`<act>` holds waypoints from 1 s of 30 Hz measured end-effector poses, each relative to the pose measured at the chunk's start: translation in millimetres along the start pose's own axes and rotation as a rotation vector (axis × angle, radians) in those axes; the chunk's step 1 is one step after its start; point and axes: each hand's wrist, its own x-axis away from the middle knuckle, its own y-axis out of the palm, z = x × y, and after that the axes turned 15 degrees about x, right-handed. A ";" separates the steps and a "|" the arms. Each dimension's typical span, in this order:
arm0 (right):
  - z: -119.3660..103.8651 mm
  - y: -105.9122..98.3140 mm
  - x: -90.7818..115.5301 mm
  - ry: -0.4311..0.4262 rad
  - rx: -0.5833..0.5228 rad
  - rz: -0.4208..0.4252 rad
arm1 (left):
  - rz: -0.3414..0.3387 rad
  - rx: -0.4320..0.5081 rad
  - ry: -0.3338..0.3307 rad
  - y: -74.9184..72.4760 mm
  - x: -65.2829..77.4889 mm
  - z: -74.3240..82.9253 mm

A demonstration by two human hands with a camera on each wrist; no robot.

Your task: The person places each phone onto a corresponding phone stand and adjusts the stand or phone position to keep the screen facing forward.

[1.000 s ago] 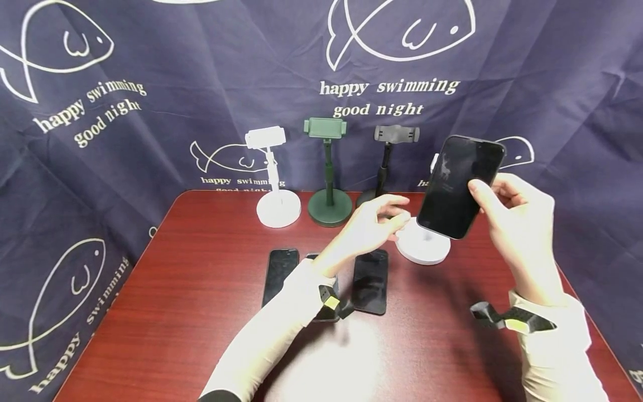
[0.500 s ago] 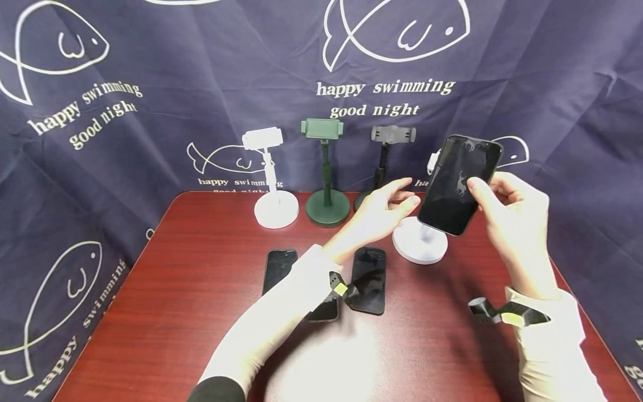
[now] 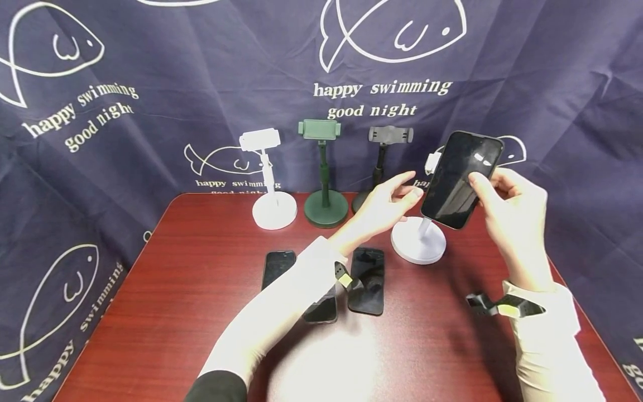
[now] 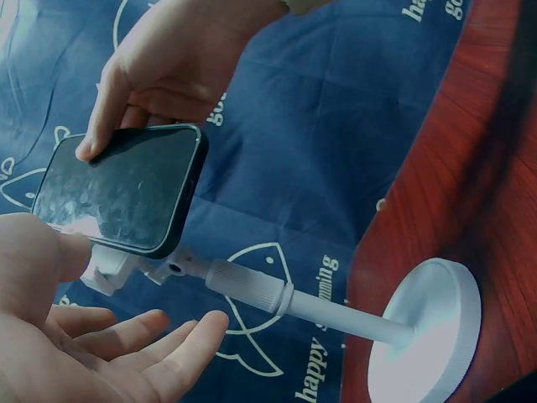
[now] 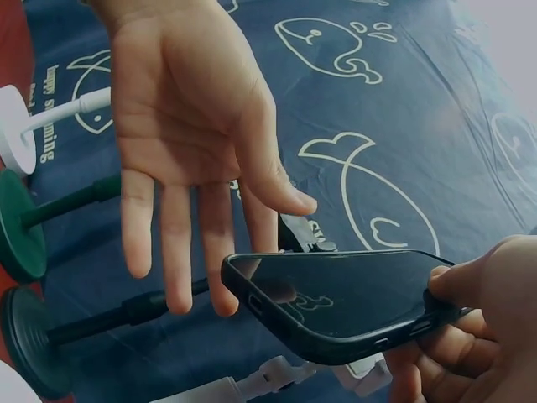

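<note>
A black smartphone [image 3: 454, 178] is held up and slightly tilted in my right hand [image 3: 519, 218], whose thumb lies on the screen side with the fingers behind. Behind the phone stands a white phone stand [image 3: 412, 240]; the phone hides much of its clamp in the head view, while its post [image 4: 252, 285] shows in the left wrist view. My left hand [image 3: 384, 209] reaches in from the left with nothing in it. Its fingers are extended and spread in the right wrist view, palm [image 5: 189, 109] visible, close to the phone's near edge.
Along the back of the red table [image 3: 201, 290] stand another white stand [image 3: 274, 211], a green stand [image 3: 325, 207] and a black stand with a grey clamp [image 3: 390, 134]. Three phones lie in front: one left [image 3: 278, 265], one partly under my left sleeve [image 3: 322, 310], one right [image 3: 369, 290].
My left hand has moved right and a little up, closer to the phone. The phone has risen slightly and tilted, and the reflections on its screen have changed. My right hand keeps its hold.
</note>
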 end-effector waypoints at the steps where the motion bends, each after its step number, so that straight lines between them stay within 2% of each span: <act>1: -0.4 0.0 -0.3 -0.004 0.006 0.004 | -0.001 -0.003 0.002 0.5 -1.4 -0.8; 6: -2.1 1.4 -3.0 -0.013 0.014 0.024 | 0.000 -0.018 0.006 1.1 -8.1 -0.2; 11: -2.7 5.0 -7.8 -0.008 0.005 0.018 | -0.014 0.038 0.012 -0.9 -11.4 3.2; 14: -3.7 6.6 -10.8 -0.019 0.009 0.021 | -0.021 0.041 0.032 -0.4 -13.2 5.5; 17: -4.6 6.9 -12.9 -0.016 0.004 0.031 | -0.025 0.019 0.047 1.7 -17.7 7.6; 22: -5.4 7.3 -15.0 -0.003 -0.002 0.039 | -0.005 -0.038 0.032 6.7 -28.9 10.6; 30: -5.5 7.3 -17.5 0.004 0.050 0.038 | 0.041 -0.165 0.035 14.4 -40.0 13.1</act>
